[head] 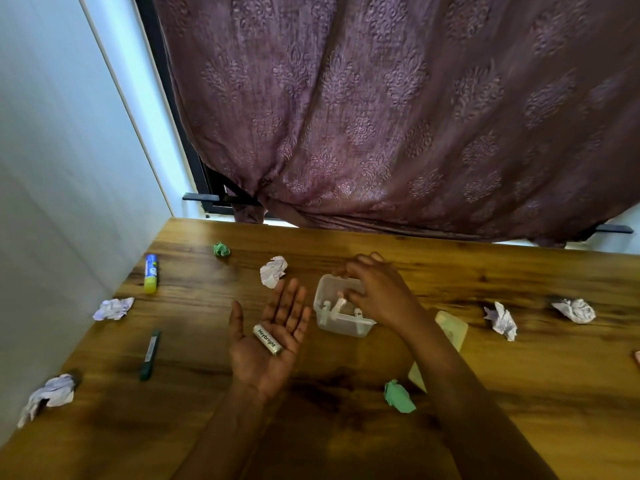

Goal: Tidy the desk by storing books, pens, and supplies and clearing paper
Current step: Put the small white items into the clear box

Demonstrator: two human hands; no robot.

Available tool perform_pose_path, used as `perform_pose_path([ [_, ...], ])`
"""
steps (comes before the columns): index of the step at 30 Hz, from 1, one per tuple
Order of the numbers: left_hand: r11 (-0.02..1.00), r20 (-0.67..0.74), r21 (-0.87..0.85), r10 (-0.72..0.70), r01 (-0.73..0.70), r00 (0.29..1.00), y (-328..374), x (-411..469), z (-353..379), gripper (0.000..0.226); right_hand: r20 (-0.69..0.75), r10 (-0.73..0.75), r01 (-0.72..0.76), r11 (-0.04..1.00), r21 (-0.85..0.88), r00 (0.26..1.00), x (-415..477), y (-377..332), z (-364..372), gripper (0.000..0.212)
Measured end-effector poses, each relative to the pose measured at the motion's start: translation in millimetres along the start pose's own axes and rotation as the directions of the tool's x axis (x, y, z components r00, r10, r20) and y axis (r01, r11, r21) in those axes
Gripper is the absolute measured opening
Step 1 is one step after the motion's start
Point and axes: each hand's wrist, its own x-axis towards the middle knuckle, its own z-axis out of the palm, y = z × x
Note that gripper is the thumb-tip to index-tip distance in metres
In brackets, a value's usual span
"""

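A purple patterned curtain (398, 109) covers what seems a dark window frame (161, 64) beside a white wall (52, 168).

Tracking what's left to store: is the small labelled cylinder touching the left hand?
Touching. The head view shows the cylinder lying flat across the open palm of the left hand.

wooden desk (519, 375), crumpled paper (273, 271), glue stick (151, 273), pen (150, 355), tub (343, 328)

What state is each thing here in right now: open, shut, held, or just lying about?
Box: open, small white things inside.
Lid: off, flat beside the box.
Left hand: open, palm up.
Labelled stick: resting on left palm.
Right hand: curled over the box, grip unclear.
Glue stick: lying down, capped.
Pen: lying down.
Paper balls: crumpled, scattered on desk.
Curtain: drawn.
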Motion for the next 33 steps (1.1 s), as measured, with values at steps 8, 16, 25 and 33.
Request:
perform_pose_path([
  [8, 0.99, 0.008, 0.053, -0.129, 0.129, 0.992, -12, -2, 17, 0.074, 0.087, -0.358, 0.326, 0.91, 0.256, 0.93, -25, -47, -7, 0.042],
  [16, 0.945, 0.058, 0.214, -0.266, 0.248, 0.962, -17, -13, 6, 0.082, 0.167, -0.416, 0.403, 0.909, 0.11, 0.894, -36, -63, 16, 0.056],
  [25, 0.824, 0.024, 0.551, 0.141, -0.131, 0.99, -10, 9, 26, 0.044, -0.011, -0.178, 0.174, 0.94, 0.293, 0.984, -37, -33, -19, 0.054],
  [33, 0.024, 0.222, 0.975, -0.212, -0.222, 0.952, -1, 56, 21, 0.109, 0.021, 0.054, -0.056, 0.991, 0.123, 0.998, -14, 22, -4, 0.059],
])
